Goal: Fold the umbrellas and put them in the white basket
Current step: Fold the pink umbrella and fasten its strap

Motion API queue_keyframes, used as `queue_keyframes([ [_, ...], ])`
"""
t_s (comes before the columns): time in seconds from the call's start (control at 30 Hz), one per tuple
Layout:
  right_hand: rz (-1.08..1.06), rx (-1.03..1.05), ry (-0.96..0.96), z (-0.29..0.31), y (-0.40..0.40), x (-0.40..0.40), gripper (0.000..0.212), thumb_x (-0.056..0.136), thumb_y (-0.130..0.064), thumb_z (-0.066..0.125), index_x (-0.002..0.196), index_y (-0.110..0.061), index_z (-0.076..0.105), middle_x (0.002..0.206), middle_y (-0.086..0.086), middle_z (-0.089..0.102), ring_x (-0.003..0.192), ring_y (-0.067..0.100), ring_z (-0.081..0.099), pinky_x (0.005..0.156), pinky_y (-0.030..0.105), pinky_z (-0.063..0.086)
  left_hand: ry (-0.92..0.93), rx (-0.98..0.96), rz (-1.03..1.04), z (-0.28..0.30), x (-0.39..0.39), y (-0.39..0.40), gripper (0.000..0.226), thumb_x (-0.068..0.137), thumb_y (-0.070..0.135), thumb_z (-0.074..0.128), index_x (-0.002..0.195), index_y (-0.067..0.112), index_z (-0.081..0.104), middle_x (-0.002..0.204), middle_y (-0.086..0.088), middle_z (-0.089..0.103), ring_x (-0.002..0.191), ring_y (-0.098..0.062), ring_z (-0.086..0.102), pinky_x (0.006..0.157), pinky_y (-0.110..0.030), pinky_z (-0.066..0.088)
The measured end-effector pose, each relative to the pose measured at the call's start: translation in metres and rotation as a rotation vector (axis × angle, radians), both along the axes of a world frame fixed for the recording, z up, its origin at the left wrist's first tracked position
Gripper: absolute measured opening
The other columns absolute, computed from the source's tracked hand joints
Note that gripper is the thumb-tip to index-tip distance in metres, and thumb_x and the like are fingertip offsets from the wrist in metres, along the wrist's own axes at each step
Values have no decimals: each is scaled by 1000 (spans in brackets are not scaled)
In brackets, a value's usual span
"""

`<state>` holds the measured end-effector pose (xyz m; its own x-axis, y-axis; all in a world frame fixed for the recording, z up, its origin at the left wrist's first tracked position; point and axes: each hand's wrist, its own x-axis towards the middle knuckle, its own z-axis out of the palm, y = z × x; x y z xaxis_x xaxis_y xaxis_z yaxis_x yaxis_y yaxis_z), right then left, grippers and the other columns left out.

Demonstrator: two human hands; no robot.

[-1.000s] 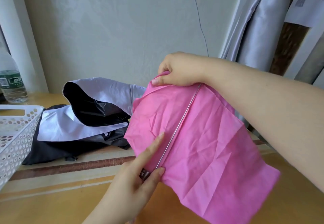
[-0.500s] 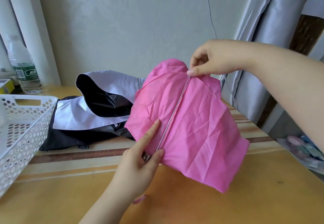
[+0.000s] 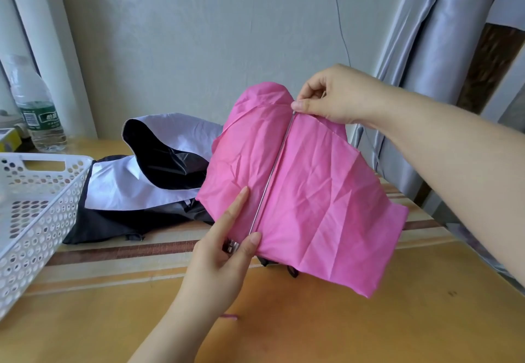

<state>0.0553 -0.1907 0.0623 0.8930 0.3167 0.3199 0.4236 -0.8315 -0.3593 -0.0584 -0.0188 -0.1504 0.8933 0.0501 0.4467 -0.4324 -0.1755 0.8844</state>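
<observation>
A pink umbrella is held up over the table, its creased canopy hanging loose on both sides of a thin metal rib. My left hand pinches the lower end of that rib between thumb and forefinger. My right hand pinches the rib's upper end and the fabric edge there. Behind it a white and black umbrella lies crumpled on the table. The white perforated basket stands at the left edge, and I see nothing inside it.
A plastic water bottle stands at the back left by white pipes. Grey curtains hang at the right, close to the table's edge. The wooden table stretches toward me. A thin cable runs down the wall.
My right hand slid from the pink canopy's top to the upper end of the rib, and the fabric dropped and spread lower. The view shifted, bringing more of the basket and bottle in.
</observation>
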Motion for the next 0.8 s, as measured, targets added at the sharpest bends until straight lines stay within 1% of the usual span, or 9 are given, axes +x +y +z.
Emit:
queue_keyframes([
  [0.23,-200,148,-353,-21,-8,-30,50,84,-50,66,112,-14,46,111,-1,40,100,13,44,84,22,32,23,-106,37,1,3,2,51,85,29,67,115,67,52,82,17,32,58,-41,48,61,-41,49],
  [0.27,-258,211,-297,-26,-15,-35,50,85,-53,61,113,-15,44,115,0,42,102,13,45,85,23,32,13,-120,58,2,4,3,51,86,27,68,116,65,53,78,22,33,64,-44,50,64,-40,51],
  [0.3,-337,248,-190,-33,-23,-38,53,86,-58,57,114,-16,43,120,2,44,105,15,46,84,25,33,2,-130,83,2,4,3,51,87,25,68,117,64,54,101,-4,51,68,-45,54,68,-40,53],
  [0.33,-424,259,-51,-41,-31,-39,58,85,-64,53,117,-15,44,126,4,47,108,18,48,83,27,34,-10,-137,104,3,4,2,52,88,22,68,118,62,54,80,-11,70,75,-42,62,75,-42,54],
  [0.4,-521,303,248,-59,-44,-44,72,84,-72,43,124,-13,49,131,10,51,108,24,55,80,31,40,-23,-154,162,6,4,3,56,89,15,66,118,62,54,105,-24,65,104,-47,59,89,-55,49],
  [0.5,-415,517,671,-84,-48,-59,79,79,-78,37,129,-19,53,120,10,65,95,25,66,82,35,52,-27,-179,239,7,4,5,56,89,19,67,116,66,52,97,-19,70,85,-40,66,74,-43,54],
  [0.6,-190,851,781,-104,-35,-72,58,80,-64,51,115,-18,60,100,5,75,96,23,70,92,40,53,-29,-201,286,7,4,6,58,90,13,64,116,64,52,109,-25,65,88,-38,66,80,-40,53],
  [0.73,-201,770,242,-124,-9,-74,39,86,-54,56,93,-16,64,83,0,70,79,17,65,74,30,52,26,-244,298,4,7,9,59,91,15,62,113,68,51,104,-18,69,99,-40,64,87,-46,52],
  [0.8,-200,633,-246,-124,-6,-76,31,98,-35,48,74,-16,53,59,-1,52,55,8,51,54,20,37,54,-321,256,4,8,11,55,92,12,60,121,59,52,70,-8,68,64,-29,61,63,-33,53],
])
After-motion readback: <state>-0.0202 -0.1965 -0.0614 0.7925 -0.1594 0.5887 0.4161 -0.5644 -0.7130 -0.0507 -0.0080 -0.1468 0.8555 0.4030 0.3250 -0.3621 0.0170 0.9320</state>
